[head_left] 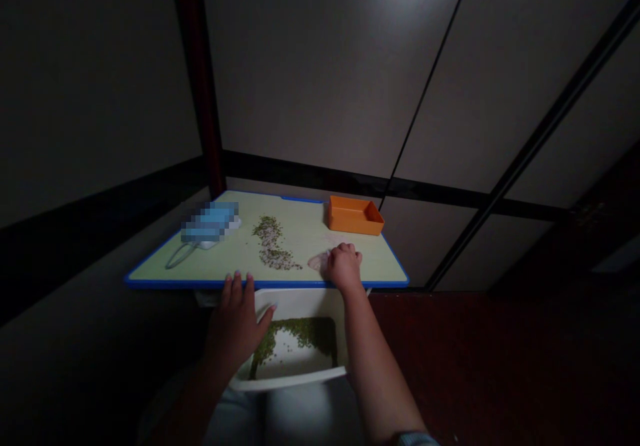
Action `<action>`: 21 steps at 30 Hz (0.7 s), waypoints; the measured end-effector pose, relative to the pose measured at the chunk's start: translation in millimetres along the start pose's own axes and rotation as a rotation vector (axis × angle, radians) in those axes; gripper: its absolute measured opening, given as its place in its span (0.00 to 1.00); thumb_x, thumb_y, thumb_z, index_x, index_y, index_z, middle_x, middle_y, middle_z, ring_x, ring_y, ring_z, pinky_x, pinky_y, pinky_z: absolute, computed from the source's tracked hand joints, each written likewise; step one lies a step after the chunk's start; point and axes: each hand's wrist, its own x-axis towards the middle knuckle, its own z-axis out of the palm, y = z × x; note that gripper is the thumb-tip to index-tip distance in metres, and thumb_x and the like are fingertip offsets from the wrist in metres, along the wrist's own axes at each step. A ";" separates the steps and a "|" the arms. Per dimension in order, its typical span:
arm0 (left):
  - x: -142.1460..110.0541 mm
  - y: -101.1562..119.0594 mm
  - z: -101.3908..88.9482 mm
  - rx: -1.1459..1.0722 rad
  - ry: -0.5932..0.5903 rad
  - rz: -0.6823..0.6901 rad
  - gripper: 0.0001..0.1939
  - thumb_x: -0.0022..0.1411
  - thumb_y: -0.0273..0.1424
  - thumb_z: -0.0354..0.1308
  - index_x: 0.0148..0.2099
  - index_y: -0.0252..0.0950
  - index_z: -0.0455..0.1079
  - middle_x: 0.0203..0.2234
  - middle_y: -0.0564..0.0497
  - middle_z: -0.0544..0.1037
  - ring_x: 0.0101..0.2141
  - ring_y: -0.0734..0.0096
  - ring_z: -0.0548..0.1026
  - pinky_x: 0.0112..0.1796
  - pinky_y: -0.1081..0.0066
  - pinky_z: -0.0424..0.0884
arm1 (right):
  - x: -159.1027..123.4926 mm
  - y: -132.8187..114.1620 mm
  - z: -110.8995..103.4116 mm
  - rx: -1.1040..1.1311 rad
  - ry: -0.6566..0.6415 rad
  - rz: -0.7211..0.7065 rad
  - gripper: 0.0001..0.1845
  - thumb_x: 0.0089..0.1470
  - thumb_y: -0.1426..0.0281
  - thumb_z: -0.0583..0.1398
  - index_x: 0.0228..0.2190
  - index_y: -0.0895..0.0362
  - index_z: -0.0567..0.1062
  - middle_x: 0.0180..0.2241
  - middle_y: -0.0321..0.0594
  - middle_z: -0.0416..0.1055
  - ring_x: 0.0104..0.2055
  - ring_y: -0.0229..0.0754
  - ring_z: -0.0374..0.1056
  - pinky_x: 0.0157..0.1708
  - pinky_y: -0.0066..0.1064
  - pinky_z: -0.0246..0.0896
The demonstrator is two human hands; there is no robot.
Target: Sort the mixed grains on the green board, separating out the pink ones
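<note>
My left hand (239, 319) has its fingers spread, the tips on the table's blue front edge and the thumb over the rim of a white bin (290, 385). Green grains (310, 333), like small beans, lie in the bin. My right hand (345, 266) rests on the table with its fingers curled down. What they hold, if anything, is hidden. Beside them lies a pale pinkish patch or thin item (318, 261) that I cannot make out. To its left, a trail of mixed green and pale grains (273, 246) is spread on the tabletop.
An orange rectangular box (353, 223) stands at the back right of the pale table (230, 259). A blurred-out blue packet (210, 221) with a grey cord or loop (181, 255) lies at the left. Cabinet panels (310, 66) rise behind; the reddish floor (440, 353) is dark.
</note>
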 end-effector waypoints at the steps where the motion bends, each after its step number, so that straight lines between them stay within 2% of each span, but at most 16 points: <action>1: 0.0 -0.1 0.2 -0.001 0.001 0.002 0.39 0.57 0.46 0.47 0.61 0.19 0.55 0.61 0.26 0.57 0.64 0.41 0.50 0.57 0.52 0.59 | 0.1 1.0 0.3 0.002 0.010 0.014 0.16 0.60 0.67 0.50 0.34 0.59 0.76 0.43 0.52 0.69 0.48 0.51 0.56 0.43 0.42 0.49; 5: 0.1 -0.6 0.4 -0.007 0.007 -0.015 0.38 0.57 0.45 0.47 0.61 0.21 0.55 0.61 0.28 0.57 0.64 0.42 0.50 0.56 0.52 0.60 | 0.9 4.5 1.1 0.030 0.045 0.069 0.16 0.59 0.68 0.49 0.34 0.59 0.76 0.43 0.51 0.69 0.49 0.52 0.57 0.43 0.42 0.50; 11: 0.0 -0.8 0.1 -0.007 0.000 -0.009 0.38 0.57 0.46 0.46 0.61 0.20 0.55 0.61 0.28 0.57 0.64 0.42 0.50 0.57 0.52 0.59 | 1.7 10.1 0.1 0.062 0.137 0.236 0.17 0.60 0.69 0.48 0.38 0.59 0.75 0.45 0.51 0.69 0.49 0.52 0.59 0.43 0.42 0.50; 21: -0.2 -0.2 -0.6 -0.009 -0.004 -0.019 0.38 0.57 0.46 0.47 0.62 0.21 0.54 0.61 0.28 0.57 0.64 0.42 0.50 0.56 0.53 0.59 | 1.9 9.2 2.7 0.061 0.064 0.200 0.18 0.60 0.67 0.48 0.37 0.58 0.76 0.44 0.52 0.69 0.49 0.52 0.59 0.43 0.42 0.51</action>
